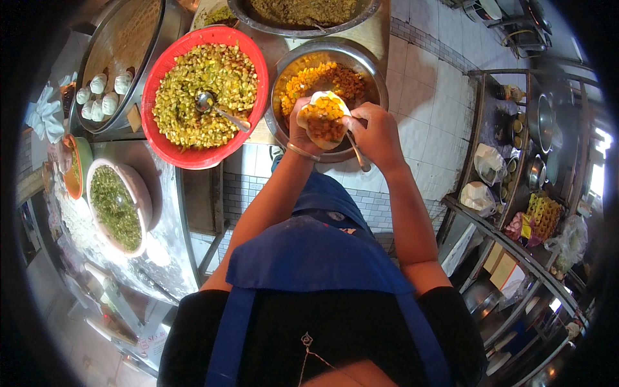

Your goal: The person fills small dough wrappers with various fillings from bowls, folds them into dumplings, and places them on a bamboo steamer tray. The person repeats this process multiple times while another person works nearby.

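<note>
My left hand (303,130) cups a round dough wrapper (302,118) heaped with orange diced filling (325,116). At the wrapper's right edge, the thumb and fingers of my right hand (375,128) pinch the dough. Both hands are above a steel bowl (378,72) with more orange filling spread inside. A metal spoon (359,154) slants over the bowl's near rim below my right hand; whether that hand touches it is unclear. Left of the bowl is a red plastic basket (151,104) of yellow-green diced filling, with a second spoon (234,120) lying in it.
A large round steamer tray (121,43) at upper left holds several white buns (98,83). A pale basin (145,203) of chopped greens stands on the floured steel worktop (169,242). Beyond the steel bowl is an oval pan (290,33) of brown filling. Metal shelving (503,232) stands at right.
</note>
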Tool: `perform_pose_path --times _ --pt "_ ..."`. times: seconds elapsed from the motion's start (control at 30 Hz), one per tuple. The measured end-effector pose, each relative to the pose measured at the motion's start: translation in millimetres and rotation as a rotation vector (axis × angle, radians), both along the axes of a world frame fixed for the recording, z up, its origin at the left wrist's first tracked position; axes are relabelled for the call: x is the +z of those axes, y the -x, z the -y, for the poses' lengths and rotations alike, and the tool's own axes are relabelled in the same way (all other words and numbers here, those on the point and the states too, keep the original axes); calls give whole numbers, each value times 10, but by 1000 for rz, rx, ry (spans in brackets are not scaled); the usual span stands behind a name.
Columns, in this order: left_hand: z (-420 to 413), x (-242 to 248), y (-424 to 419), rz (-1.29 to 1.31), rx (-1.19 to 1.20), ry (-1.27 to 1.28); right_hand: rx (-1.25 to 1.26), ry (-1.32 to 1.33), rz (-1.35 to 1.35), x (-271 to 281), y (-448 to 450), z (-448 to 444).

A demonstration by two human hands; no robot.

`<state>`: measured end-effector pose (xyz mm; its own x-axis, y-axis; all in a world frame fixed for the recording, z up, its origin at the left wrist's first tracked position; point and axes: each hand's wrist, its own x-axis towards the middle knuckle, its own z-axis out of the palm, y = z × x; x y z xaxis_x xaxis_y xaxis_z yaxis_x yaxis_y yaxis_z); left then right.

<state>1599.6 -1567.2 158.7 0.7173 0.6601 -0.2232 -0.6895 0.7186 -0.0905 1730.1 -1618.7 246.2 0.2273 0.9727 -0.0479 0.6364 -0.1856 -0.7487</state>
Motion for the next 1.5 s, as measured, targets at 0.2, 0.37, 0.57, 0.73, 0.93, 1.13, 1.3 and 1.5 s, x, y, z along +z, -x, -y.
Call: perform_pose_path --times 0.2,0.37,0.57,0.73,0.93,1.13,1.3,1.5 --pt "11 67 78 -16 5 29 5 -111 22 2 38 -3" --pt "-1 44 148 -53 -42 14 -17 -75 -60 110 66 -32" --pt "-25 55 212 -43 -140 -4 57 -8 -136 172 57 -80" --pt "-10 -10 261 -57 -158 4 105 25 -215 165 69 -109" --pt "37 -99 297 -79 -209 16 153 23 -187 108 85 -123" --pt "52 -28 293 -104 -243 33 222 -72 -73 60 54 -150" --pt "20 -179 303 -8 -274 -19 259 -150 -55 86 54 -185" --pt "17 120 255 -417 17 -191 160 -221 -78 190 141 -150"
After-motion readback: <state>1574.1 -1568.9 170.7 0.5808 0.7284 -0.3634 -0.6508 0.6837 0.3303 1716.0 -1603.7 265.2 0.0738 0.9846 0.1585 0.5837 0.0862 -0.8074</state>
